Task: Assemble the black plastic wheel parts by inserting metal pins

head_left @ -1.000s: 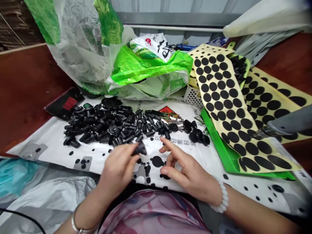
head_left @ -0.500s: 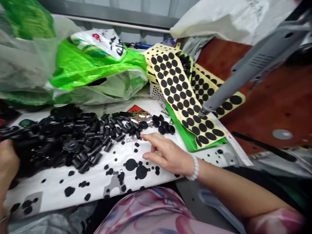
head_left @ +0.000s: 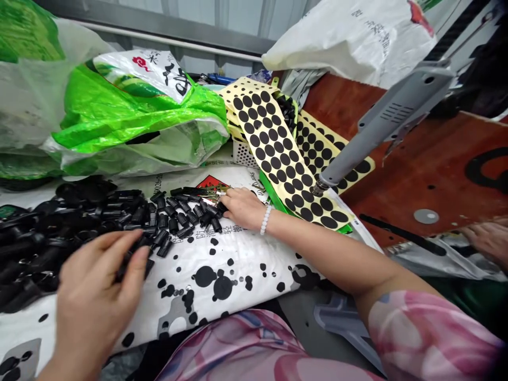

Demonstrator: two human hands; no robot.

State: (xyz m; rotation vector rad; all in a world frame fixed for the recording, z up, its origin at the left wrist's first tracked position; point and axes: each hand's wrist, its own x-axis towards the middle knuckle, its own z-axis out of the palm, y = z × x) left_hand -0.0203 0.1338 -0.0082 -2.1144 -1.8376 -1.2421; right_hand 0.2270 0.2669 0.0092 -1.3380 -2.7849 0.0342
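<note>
My left hand (head_left: 97, 288) hovers at the front of a heap of black plastic parts (head_left: 43, 227). Its thumb and curved forefinger stand apart, and dark parts show through the gap. My right hand (head_left: 243, 207), with a white bead bracelet at the wrist, reaches down at the right end of a row of short black ribbed cylinders (head_left: 174, 214). Close to its fingers lie small shiny metal pieces (head_left: 214, 194). The fingertips are turned down and hidden, so what they touch or hold does not show.
A sheet of round black pads (head_left: 273, 148) leans over a white perforated basket (head_left: 243, 153). A grey electric screwdriver (head_left: 357, 137) hangs at the right. Plastic bags (head_left: 135, 116) fill the back left. Another person's hand (head_left: 490, 238) rests at the right edge. Black dots lie on the white sheet (head_left: 246, 254).
My left hand has come in from the left edge to the front of the heap. My right hand has moved forward to the metal pieces, where black caps were visible. The view has shifted too.
</note>
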